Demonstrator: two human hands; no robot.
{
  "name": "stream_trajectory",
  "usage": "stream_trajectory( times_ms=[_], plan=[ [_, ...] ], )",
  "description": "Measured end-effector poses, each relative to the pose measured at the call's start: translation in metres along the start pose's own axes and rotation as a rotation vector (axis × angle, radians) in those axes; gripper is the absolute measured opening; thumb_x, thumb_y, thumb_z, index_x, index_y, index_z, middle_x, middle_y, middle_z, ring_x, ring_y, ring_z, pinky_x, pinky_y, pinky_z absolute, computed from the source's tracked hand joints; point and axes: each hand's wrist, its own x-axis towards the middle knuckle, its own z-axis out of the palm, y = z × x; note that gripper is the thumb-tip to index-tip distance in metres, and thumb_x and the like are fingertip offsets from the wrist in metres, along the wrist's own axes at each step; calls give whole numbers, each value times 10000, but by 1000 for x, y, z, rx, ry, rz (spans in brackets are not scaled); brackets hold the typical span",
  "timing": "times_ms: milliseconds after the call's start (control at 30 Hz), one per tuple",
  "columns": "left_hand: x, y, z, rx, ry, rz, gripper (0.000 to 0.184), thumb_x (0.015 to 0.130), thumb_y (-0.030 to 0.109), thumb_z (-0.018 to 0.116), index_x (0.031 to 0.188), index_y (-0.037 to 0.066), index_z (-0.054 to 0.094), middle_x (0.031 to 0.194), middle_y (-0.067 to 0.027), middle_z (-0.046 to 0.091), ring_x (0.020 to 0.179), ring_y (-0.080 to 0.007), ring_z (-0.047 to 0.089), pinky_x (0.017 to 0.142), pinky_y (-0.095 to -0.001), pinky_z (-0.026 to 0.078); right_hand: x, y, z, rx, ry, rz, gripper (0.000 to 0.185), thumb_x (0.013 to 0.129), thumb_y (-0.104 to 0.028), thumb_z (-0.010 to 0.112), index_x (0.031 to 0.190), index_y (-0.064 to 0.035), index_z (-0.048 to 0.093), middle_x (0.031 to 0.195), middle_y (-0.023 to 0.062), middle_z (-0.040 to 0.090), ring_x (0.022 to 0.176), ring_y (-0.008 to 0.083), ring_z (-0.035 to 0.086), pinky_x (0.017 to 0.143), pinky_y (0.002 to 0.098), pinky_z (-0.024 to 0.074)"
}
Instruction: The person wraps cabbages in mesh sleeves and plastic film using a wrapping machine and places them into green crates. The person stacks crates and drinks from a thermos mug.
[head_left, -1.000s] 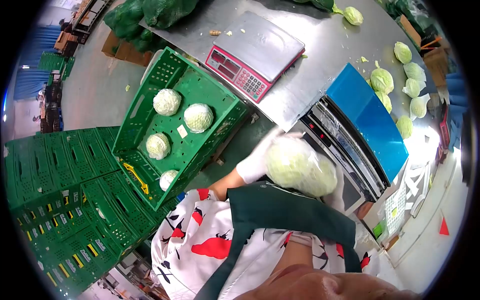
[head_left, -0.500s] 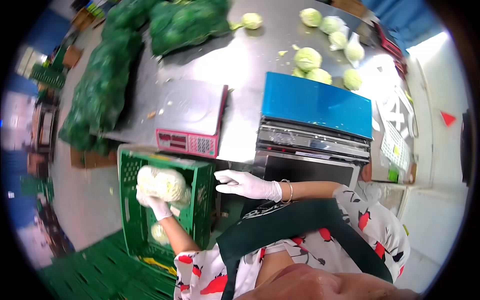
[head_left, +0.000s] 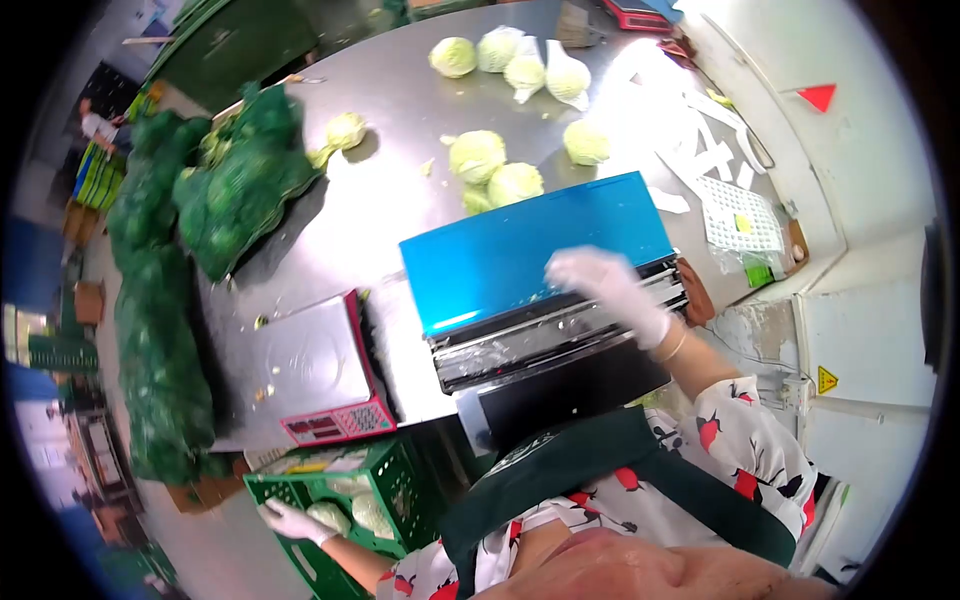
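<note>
My gloved left hand (head_left: 292,522) is at the outer side of the green crate (head_left: 408,490), fingers extended by its rim, with no cabbage in it. Inside the crate lie pale cabbages (head_left: 372,514), partly hidden by its walls. My gloved right hand (head_left: 605,285), slightly blurred, hovers over the front of the film-wrapping machine with a blue top (head_left: 530,245); its fingers look extended and nothing shows in them. Whether it touches the machine I cannot tell. Below the rollers is the machine's dark plate (head_left: 570,395).
A scale with a red front (head_left: 315,370) stands on the metal table (head_left: 390,110). Loose cabbages (head_left: 477,157) and netted ones (head_left: 567,75) lie behind the machine. Green net sacks (head_left: 240,195) line the left side. White foam nets (head_left: 700,140) lie at right.
My left hand has let go of the cabbages and moved to the crate's side. My right hand has moved from near my apron to above the machine. The view has turned and shifted right.
</note>
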Motion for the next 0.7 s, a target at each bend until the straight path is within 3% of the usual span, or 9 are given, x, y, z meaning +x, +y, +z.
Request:
stream_trajectory(
  times_ms=[33,67,133,200,267,333,467,600,700],
  plan=[
    [-2,62,-11,-212,54,83,467,1007,279,534,1335,-53,551,1330,-232,584,1165,-295,584,1018,-381,436,2,17,-33,390,231,486,242,996,-172,576,1100,23,673,1043,54,693,947,113,631,870,275,501],
    [-14,144,-18,-421,111,159,430,1013,227,527,1344,-47,546,1353,-207,577,1183,-291,572,1038,-378,427,2,51,-64,282,403,628,275,994,-195,585,1126,33,666,1055,63,700,941,114,634,847,261,496],
    [-38,270,-6,-635,-267,177,430,1002,178,547,1375,-34,521,1384,-163,553,1240,-279,536,1078,-381,390,-15,169,-122,-68,656,684,344,962,-274,598,1175,-17,684,1000,131,731,951,212,682,872,311,505],
    [-66,366,46,-804,-623,208,491,955,84,608,1417,-24,481,1395,-129,540,1271,-214,499,1105,-348,350,-22,254,-161,-380,636,815,329,943,-266,596,1156,-34,691,1023,192,718,985,279,687,887,344,508],
    [-98,452,115,-916,-974,227,622,914,130,685,1454,-32,423,1456,-164,486,1333,-252,465,1111,-357,356,-43,342,-181,-689,454,928,304,926,-250,591,1130,-52,700,1043,216,704,1003,326,679,898,376,511],
    [-133,528,187,-876,-1129,472,804,863,229,758,1500,-30,339,1478,-233,443,1372,-318,431,1109,-398,365,-56,393,-197,-720,282,932,291,922,-237,579,1116,-60,703,1055,209,703,1002,329,679,896,388,514],
    [-204,668,247,-721,-1262,313,1142,732,420,848,1519,-97,202,1477,-278,414,1371,-316,432,1104,-367,390,-52,427,-183,-486,24,719,286,881,-194,639,1118,-52,712,1044,204,709,970,330,688,870,376,532],
    [-232,719,298,-415,-1286,262,1063,708,435,864,1450,-106,330,1354,-227,543,1217,-308,574,996,-349,493,-23,360,-177,-417,-380,785,265,868,-191,672,1090,-51,710,970,139,715,916,303,674,835,391,529],
    [-216,712,333,-666,-1669,278,830,750,429,831,1359,-15,484,1195,-143,654,993,-262,687,817,-353,583,-56,382,-160,-358,-360,286,393,870,-332,692,1180,-90,687,1165,106,674,1067,271,634,953,371,486]
  ],
)
